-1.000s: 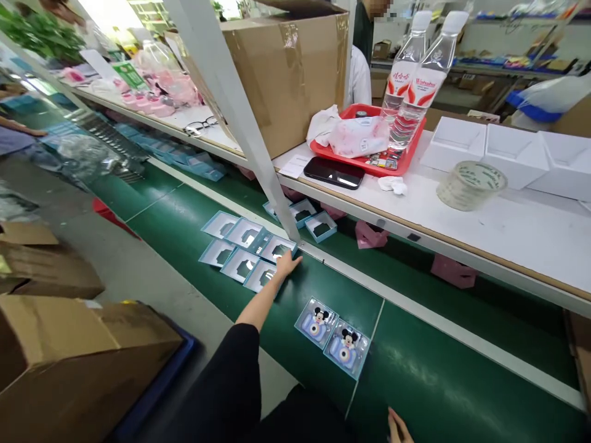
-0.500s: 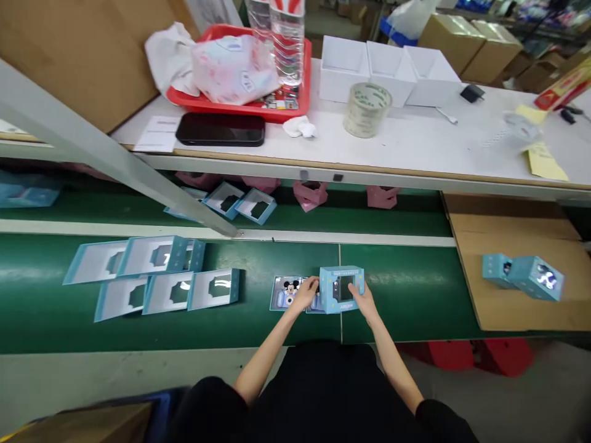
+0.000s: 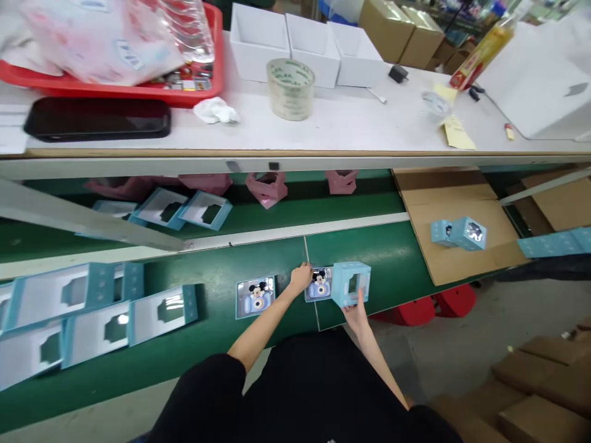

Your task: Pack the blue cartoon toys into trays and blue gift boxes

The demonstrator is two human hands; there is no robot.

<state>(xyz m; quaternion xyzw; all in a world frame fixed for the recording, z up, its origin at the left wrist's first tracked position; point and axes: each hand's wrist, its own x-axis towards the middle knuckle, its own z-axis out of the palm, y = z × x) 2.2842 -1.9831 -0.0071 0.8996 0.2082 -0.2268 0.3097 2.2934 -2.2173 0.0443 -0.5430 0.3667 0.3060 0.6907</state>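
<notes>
A light-blue box sleeve with a window (image 3: 341, 284) is gripped by my right hand (image 3: 356, 312), its thumb side against the front face. Directly left of the sleeve, a tray with a mouse-figure camera toy (image 3: 320, 285) lies on the green surface. The closed fingers of my left hand (image 3: 301, 277) are at that tray's upper left edge. Another tray with the same kind of toy (image 3: 255, 296) lies further left, untouched.
Several open blue sleeves (image 3: 159, 314) lie at the left of the green surface (image 3: 221, 264). Two blue boxes (image 3: 468, 234) sit on cardboard (image 3: 429, 246) at the right. A white shelf (image 3: 341, 132) above holds tape (image 3: 290, 89), a phone (image 3: 98, 118) and a red tray (image 3: 138, 93).
The view has swung to the right. The sleeve and the right-hand toy tray are now further from the left tray, and more of the right-hand tray shows. My right hand grips lower on the sleeve.
</notes>
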